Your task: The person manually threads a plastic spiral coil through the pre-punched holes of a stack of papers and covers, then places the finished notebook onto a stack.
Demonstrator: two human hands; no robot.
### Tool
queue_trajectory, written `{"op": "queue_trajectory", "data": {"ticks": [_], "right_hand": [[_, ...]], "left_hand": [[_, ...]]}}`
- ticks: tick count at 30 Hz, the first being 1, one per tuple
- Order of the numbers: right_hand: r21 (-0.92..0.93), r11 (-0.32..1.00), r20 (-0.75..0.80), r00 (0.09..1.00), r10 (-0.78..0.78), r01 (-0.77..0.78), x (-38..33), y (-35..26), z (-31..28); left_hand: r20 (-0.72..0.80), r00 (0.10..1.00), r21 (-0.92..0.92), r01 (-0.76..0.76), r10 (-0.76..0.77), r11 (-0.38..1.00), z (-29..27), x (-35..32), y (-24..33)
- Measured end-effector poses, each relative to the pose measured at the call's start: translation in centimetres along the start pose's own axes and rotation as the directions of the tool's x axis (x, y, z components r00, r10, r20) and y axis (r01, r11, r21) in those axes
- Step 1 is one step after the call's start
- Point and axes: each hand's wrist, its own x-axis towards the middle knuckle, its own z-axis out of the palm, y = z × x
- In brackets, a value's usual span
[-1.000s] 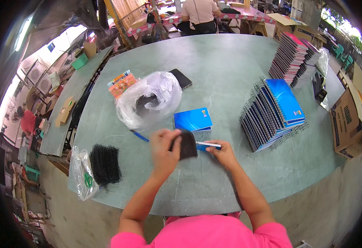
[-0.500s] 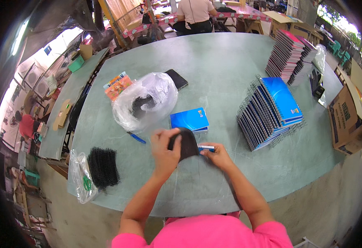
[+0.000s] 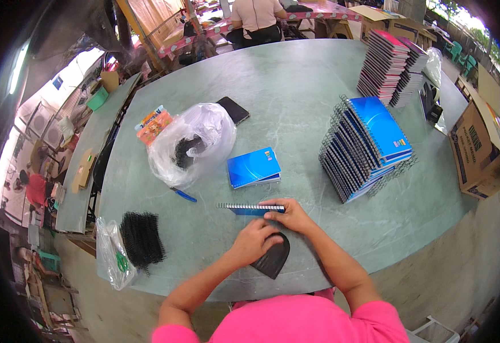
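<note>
My right hand (image 3: 291, 216) grips the right end of a blue spiral notebook (image 3: 250, 210). That notebook stands on edge with its wire binding upward, and a length of coil sticks out past its left end. Just below it, my left hand (image 3: 254, 244) has its fingers curled over the edge of a dark flat pad (image 3: 274, 262) with a rounded end, which rests low against the table. The fingertips are partly hidden. Beyond the held notebook lies a small blue notebook (image 3: 254, 167).
At right rises a tall stack of blue spiral notebooks (image 3: 370, 148), with red-covered stacks (image 3: 384, 66) behind. A plastic bag (image 3: 196, 143), blue pen-like tool (image 3: 183, 195), black coils (image 3: 141, 240) and dark wallet-like item (image 3: 233, 110) lie leftward. A cardboard box (image 3: 476, 151) stands beyond the right edge.
The dark pad has come down toward me with my left hand. My right hand's notebook has turned, so its wire-bound edge now lies across my view. The whole view has shifted slightly.
</note>
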Motion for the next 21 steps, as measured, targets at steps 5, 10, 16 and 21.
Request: {"op": "queue_trajectory", "data": {"ticks": [5, 10, 16, 21], "right_hand": [[0.007, 0.998, 0.004, 0.998, 0.066, -0.066, -0.7, -1.0, -0.4], [-0.112, 0.994, -0.025, 1.000, -0.016, 0.013, -0.9, -0.7, -0.4], [-0.155, 0.987, -0.068, 0.996, -0.057, 0.045, -0.7, 0.5, -0.2], [-0.159, 0.982, -0.051, 0.992, -0.114, 0.105, -0.6, 1.8, -0.5]], "left_hand": [[-0.284, 0.941, 0.388, -0.061, 0.182, 0.920, -2.8, 3.4, 1.1], [-0.066, 0.997, 0.281, 0.061, -0.044, 0.958, -3.4, 4.3, 1.1], [-0.101, 0.991, 0.148, -0.074, 0.090, 0.986, -2.1, 4.9, -0.2], [-0.101, 0.989, 0.108, -0.096, 0.107, 0.989, -0.9, 5.4, 0.2]]}}
